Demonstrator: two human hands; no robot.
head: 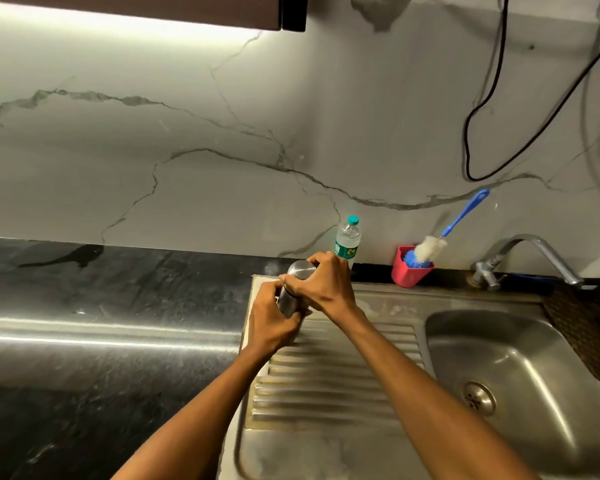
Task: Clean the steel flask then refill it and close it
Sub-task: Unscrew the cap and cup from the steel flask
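Observation:
The steel flask [289, 301] stands tilted at the far left corner of the ribbed draining board [329, 375]. My left hand [271, 320] grips its lower body. My right hand [323, 284] is curled round its top, where the steel cap [300, 268] shows between the fingers. Much of the flask is hidden by both hands. A clear plastic water bottle [347, 240] with a teal cap stands just behind, against the wall.
A red cup [409, 270] holding a blue-handled bottle brush [430, 247] sits on the sink's back rim. To the right are the tap [530, 252] and the steel sink basin [520, 368]. Dark stone counter [101, 306] lies left. A black cable [482, 109] hangs on the wall.

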